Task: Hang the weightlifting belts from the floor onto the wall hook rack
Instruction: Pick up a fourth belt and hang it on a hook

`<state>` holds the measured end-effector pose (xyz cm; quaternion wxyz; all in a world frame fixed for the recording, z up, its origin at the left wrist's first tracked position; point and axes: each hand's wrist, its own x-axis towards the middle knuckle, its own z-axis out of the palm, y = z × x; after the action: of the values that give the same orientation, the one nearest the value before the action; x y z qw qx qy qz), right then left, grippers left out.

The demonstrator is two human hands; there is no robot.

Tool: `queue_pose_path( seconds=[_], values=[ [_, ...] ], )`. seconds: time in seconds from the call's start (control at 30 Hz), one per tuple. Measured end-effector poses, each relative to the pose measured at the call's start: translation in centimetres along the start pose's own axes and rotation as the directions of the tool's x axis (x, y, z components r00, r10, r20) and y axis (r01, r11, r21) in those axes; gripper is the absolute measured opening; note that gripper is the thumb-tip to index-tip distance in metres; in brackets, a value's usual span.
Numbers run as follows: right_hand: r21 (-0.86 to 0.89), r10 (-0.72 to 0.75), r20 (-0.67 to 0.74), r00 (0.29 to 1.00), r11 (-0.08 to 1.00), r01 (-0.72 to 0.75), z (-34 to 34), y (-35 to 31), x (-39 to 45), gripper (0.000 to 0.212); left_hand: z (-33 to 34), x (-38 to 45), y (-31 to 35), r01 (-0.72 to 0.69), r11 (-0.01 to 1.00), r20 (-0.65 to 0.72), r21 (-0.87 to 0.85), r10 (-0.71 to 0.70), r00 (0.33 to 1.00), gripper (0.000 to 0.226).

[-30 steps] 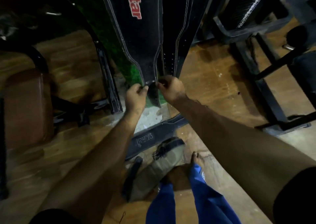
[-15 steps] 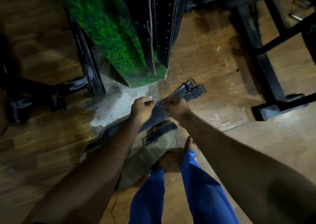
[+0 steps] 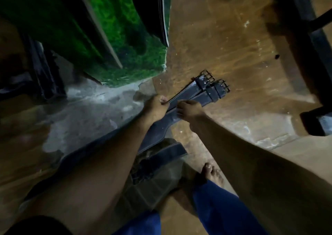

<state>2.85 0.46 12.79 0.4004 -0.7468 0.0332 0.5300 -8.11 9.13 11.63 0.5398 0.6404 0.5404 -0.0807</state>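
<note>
Left hand (image 3: pixel 156 107) curled tight, pinching the edge of the black belts (image 3: pixel 201 93). Right hand (image 3: pixel 188 110) fingers bent down onto the same straps just beside it; full wrap unclear. Belts lie stacked on the wooden floor (image 3: pixel 224 42), buckles (image 3: pixel 213 83) pointing away, near the green wall panel (image 3: pixel 115 42). Another belt (image 3: pixel 158 155) on the floor by the bare foot (image 3: pixel 210 173).
</note>
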Motion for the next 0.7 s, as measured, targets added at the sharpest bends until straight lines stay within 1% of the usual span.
queue_pose_path(
  seconds=[0.1, 0.2, 0.23, 0.33, 0.37, 0.47, 0.53, 0.6, 0.7],
  values=[
    [0.006, -0.031, -0.031, 0.999, 0.999, 0.031, 1.5, 3.8, 6.4, 0.019, 2.6, 5.5, -4.4, -0.005, 0.994, -0.005, 0.109, 0.006, 1.000, 0.029],
    [0.019, -0.047, -0.031, 0.998, 0.999, 0.047, 3.1, 5.9, 9.5, 0.008, 3.9, 8.2, -7.8, 0.007, 0.972, -0.031, 0.235, 0.000, 1.000, 0.036],
    [-0.008, -0.063, -0.021, 0.998, 0.998, 0.063, 3.6, 6.8, 10.8, 0.009, 4.4, 9.1, -8.9, 0.004, 0.962, -0.033, 0.272, 0.005, 0.999, 0.037],
    [-0.218, -0.128, -0.040, 0.991, 0.969, 0.117, 4.4, 9.3, 14.1, 0.014, 5.3, 10.5, -11.6, -0.005, 0.941, -0.051, 0.338, 0.023, 0.998, 0.038],
    [-0.256, -0.138, -0.048, 0.989, 0.959, 0.121, 4.4, 10.1, 14.9, 0.015, 5.5, 10.7, -11.9, -0.017, 0.929, -0.070, 0.370, 0.046, 0.996, 0.037],
    [-0.250, -0.131, -0.059, 0.990, 0.962, 0.113, 4.2, 12.2, 16.8, 0.018, 5.7, 11.1, -11.8, -0.065, 0.883, -0.129, 0.466, 0.141, 0.982, 0.032],
    [-0.208, -0.140, -0.066, 0.988, 0.970, 0.124, 4.2, 11.8, 15.6, 0.014, 5.6, 11.1, -11.2, -0.060, 0.894, -0.142, 0.444, 0.136, 0.980, 0.024],
    [-0.121, -0.137, -0.087, 0.987, 0.985, 0.126, 4.3, 11.0, 14.0, 0.015, 5.4, 11.1, -10.9, -0.047, 0.943, -0.129, 0.329, 0.094, 0.987, 0.018],
    [-0.021, -0.124, -0.121, 0.985, 0.992, 0.122, 4.5, 10.2, 12.7, 0.022, 4.9, 10.4, -10.7, -0.054, 0.983, -0.135, 0.176, 0.079, 0.988, 0.019]
  ],
)
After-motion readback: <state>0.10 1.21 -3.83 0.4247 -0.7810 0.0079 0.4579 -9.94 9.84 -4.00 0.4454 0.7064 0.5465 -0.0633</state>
